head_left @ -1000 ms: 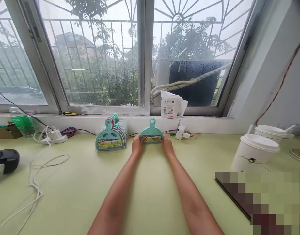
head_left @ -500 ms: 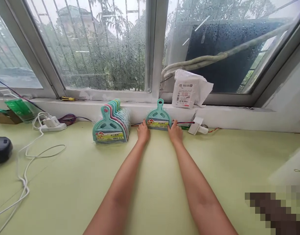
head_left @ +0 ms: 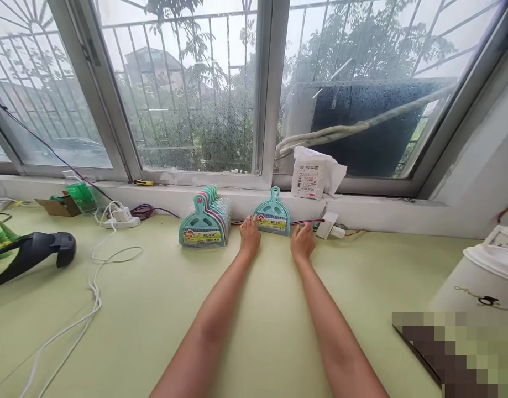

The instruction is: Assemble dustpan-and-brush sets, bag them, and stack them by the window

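Observation:
A teal mini dustpan (head_left: 273, 211) in clear wrapping stands upright against the low wall under the window, its handle up and a printed label across its front. My left hand (head_left: 249, 236) is at its lower left edge, fingers loosely bent and seemingly touching it. Just off its right edge is my right hand (head_left: 302, 242), with the fingers a little curled and nothing visible in them. To the left stands a row of several wrapped dustpans (head_left: 203, 224), teal in front with pink and other colours behind.
A white packet (head_left: 309, 176) rests on the sill, above a white fitting (head_left: 329, 225) with wires. At left are a power strip (head_left: 121, 222) with white cables, a green bottle (head_left: 82, 193) and a black curved object (head_left: 38, 249). A white bin (head_left: 481, 276) stands at right.
My right hand has come away from the dustpan's right edge, while my left hand stays by the left edge. The view has tilted up and turned left, showing more window and the black object.

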`<state>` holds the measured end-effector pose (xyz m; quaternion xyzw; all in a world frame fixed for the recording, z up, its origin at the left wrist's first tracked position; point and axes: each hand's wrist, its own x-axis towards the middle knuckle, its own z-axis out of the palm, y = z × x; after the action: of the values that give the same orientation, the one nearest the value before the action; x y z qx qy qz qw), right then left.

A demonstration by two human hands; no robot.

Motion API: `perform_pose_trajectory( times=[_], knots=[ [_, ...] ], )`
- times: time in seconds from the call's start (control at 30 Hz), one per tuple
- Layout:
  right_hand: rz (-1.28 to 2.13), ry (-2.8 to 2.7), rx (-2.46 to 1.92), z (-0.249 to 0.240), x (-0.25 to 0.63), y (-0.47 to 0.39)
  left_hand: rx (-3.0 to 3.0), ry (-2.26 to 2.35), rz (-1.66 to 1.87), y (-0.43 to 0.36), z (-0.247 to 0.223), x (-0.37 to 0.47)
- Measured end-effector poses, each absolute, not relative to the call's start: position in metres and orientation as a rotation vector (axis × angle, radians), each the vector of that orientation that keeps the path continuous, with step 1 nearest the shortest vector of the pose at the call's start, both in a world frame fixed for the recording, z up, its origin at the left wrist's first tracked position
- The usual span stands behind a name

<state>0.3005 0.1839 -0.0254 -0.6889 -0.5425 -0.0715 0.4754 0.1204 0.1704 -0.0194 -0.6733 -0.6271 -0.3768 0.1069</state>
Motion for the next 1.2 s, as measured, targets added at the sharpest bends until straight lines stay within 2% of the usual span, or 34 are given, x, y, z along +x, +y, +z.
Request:
perform_pose_trajectory(
  times=[0.17,0.33,0.43,0.63,0.87,0.97,1.1,1.2],
  knots=[
    [-0.094,-1.418,-1.622,-0.027,0.305,0.151,-1.872,-1.660,-1.292,0.120,-0.013,0.125],
    [-0.204,-1.673,-1.357,-0.032,0.304,0.114,-1.224,-1.911,-1.579,0.075,-0.006,0.081],
    [-0.255,-1.766,-1.236,-0.035,0.305,0.085,-0.950,-2.098,-1.588,0.066,-0.001,0.022],
    [-0.200,-1.920,-1.172,-0.033,0.307,0.027,-1.285,-2.457,-1.466,0.072,0.003,-0.075],
    [-0.164,-2.043,-1.101,-0.030,0.301,-0.001,-1.366,-2.502,-1.371,0.068,0.012,-0.096],
    [-0.153,-2.043,-1.113,-0.032,0.303,0.001,-1.591,-2.491,-1.667,0.056,0.011,-0.090],
    [-0.050,-2.022,-1.043,-0.033,0.309,0.004,-1.929,-2.436,-2.405,0.036,0.004,-0.054],
    [0.031,-2.002,-0.997,-0.034,0.312,0.001,-1.730,-2.536,-2.699,0.026,-0.001,-0.003]
  ],
)
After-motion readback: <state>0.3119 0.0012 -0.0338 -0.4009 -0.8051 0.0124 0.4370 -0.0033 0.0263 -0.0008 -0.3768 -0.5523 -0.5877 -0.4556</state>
